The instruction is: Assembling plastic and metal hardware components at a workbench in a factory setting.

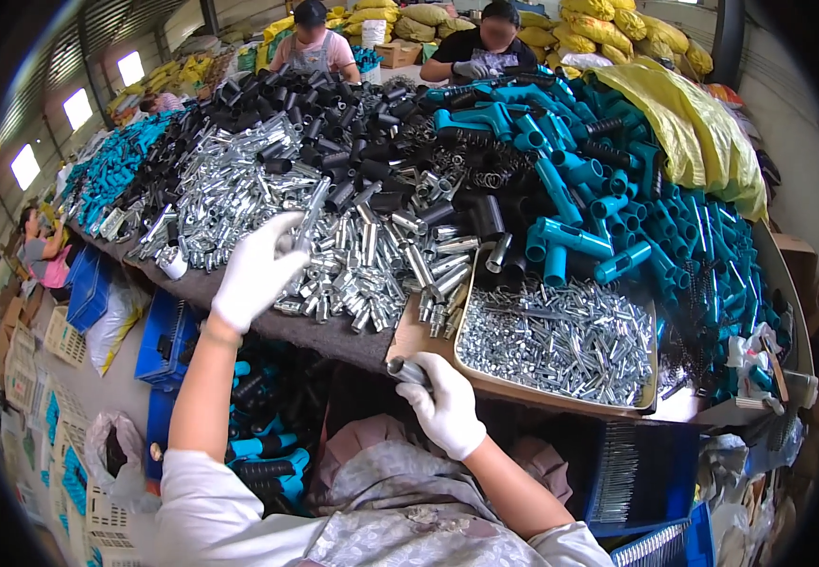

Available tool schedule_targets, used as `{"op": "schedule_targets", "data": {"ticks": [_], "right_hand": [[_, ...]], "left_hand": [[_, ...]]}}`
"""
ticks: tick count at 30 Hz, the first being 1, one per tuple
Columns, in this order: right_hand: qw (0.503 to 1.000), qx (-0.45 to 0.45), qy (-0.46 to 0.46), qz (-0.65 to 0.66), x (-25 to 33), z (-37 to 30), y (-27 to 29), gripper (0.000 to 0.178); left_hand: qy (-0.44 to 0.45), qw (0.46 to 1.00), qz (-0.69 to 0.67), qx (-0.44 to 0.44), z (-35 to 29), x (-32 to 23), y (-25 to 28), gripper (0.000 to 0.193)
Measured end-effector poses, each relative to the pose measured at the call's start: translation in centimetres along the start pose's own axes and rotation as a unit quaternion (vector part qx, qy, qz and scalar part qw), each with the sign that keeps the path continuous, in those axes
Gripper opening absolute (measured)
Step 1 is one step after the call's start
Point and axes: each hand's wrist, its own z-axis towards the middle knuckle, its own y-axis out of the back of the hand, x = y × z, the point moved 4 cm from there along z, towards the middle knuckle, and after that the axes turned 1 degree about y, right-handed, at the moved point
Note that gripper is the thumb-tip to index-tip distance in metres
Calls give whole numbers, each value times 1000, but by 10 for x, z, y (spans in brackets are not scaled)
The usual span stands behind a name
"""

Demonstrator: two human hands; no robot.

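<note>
My left hand [256, 269], in a white glove, reaches over the pile of shiny metal fittings [353, 274]. Between its thumb and fingers stands a long, slim silver metal rod [313, 215], tilted upward. Closer to my body, my right hand [445, 408], gloved as well, grips a short grey metal tube [408, 371] whose open end points up and to the left. That tube is held in front of the table edge, left of a shallow tray [648, 378] filled with small silver pins and nuts.
Teal plastic handles [575, 236] are heaped at the right, partly under a yellow woven sheet [688, 123]. Black sleeves [319, 123] lie behind the metal pile. Blue crates [165, 335] stand below left. Two co-workers sit across the table; another person is far left.
</note>
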Motion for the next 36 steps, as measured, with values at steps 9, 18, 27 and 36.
{"op": "schedule_targets", "data": {"ticks": [9, 18, 27, 36], "right_hand": [[985, 65, -132, 87, -17, -64, 27, 36], [869, 80, -292, 391, -5, -95, 45, 41], [944, 14, 70, -321, 35, 6, 124, 15], [848, -69, 74, -521, 10, 67, 163, 7]], "left_hand": [[65, 903, -407, 117, -143, -53, -112, 32], [-49, 892, -394, 214, -169, -78, -174, 78], [-169, 963, -198, 74, -152, -103, -105, 57], [-14, 941, -336, 34, -170, -84, -104, 56]]}}
